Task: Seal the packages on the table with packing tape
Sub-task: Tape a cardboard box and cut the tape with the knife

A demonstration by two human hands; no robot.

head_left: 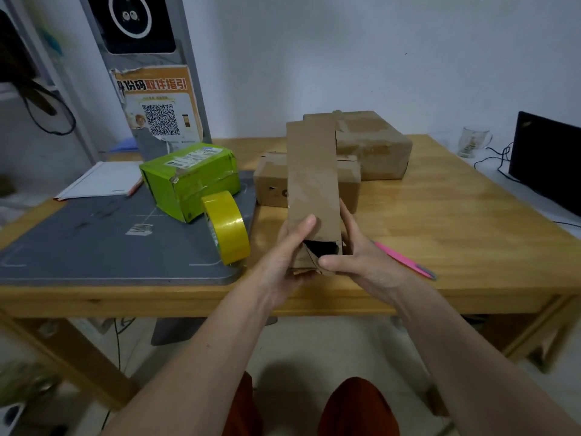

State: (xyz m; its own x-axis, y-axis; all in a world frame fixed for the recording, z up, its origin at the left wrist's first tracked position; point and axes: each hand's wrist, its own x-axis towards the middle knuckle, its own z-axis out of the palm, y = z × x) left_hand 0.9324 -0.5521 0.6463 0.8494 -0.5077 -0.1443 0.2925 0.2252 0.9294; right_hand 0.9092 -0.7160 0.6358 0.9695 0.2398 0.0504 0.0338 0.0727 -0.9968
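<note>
While we look down over the wooden table (440, 215), we see a large taped carton (371, 143) at its far edge, a small brown box (270, 184) before it, and a green package (188, 177) on the grey mat (94, 240) at the left. Above the near edge, our left hand (283, 256) and right hand (361, 256) each curl around the long brown box (311, 184), its torn near end gaping. Beside it stands a yellow tape roll (228, 228); a pink pen (405, 259) lies rightward.

The long box (312, 184) in both hands is plain brown; left of the left hand (290, 253), yellow tape roll (228, 226) and lime-green box (191, 179).
</note>
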